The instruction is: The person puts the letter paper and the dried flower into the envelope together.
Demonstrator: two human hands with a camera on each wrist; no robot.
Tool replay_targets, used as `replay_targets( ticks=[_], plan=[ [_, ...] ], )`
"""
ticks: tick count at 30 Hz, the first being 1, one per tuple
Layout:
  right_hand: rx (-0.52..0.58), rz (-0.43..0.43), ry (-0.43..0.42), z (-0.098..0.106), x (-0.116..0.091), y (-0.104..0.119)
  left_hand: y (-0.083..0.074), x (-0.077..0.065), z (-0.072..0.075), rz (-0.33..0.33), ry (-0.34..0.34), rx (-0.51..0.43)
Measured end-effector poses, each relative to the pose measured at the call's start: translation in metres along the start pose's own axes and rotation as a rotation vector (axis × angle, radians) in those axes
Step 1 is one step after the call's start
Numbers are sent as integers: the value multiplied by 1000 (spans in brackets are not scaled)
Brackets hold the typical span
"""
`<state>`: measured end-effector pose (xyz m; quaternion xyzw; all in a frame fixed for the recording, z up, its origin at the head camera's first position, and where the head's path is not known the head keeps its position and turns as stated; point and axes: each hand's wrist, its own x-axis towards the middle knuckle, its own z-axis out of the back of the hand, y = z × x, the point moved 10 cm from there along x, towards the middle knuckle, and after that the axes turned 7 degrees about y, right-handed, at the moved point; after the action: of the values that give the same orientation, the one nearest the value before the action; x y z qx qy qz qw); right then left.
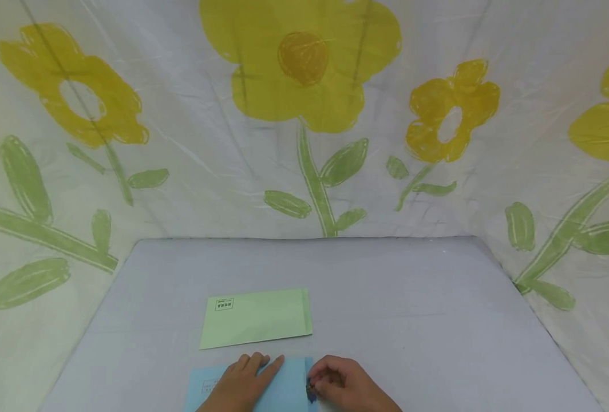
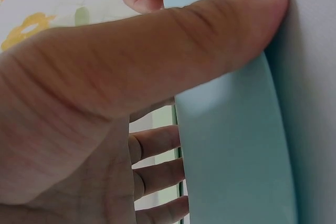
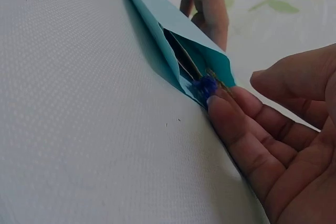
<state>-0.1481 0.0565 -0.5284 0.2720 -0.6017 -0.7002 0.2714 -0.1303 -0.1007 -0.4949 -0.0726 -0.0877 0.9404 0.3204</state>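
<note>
A light blue envelope (image 1: 289, 389) lies at the table's front, a printed box at its left end. My left hand (image 1: 242, 380) spans it and grips it across its width: the thumb (image 2: 210, 35) is at the near edge, the fingers (image 2: 160, 174) at the far one. In the right wrist view the envelope's mouth (image 3: 181, 59) gapes, with something dark and flat inside. At that mouth my right hand (image 1: 348, 383) pinches a small dried blue flower (image 3: 206, 85) with a thin brownish-green stem. Fingertips partly hide the flower.
Beyond the blue envelope lies a pale green envelope (image 1: 258, 323), a printed box at its upper left. A light grey-white cloth covers the table (image 1: 428, 320). Behind it hangs a white curtain (image 1: 181, 103) painted with yellow flowers.
</note>
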Motion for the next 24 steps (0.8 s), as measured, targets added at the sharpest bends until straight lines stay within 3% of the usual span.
replay_targets(
  ticks=[8,16,24],
  plan=[
    [5,18,-13,2,0,3,1,1,-1,21,17,-12],
    [63,31,20,-2,1,5,0,0,0,3,-16,-3],
    [89,57,83,-7,2,3,3,0,-2,26,24,-34]
  ],
)
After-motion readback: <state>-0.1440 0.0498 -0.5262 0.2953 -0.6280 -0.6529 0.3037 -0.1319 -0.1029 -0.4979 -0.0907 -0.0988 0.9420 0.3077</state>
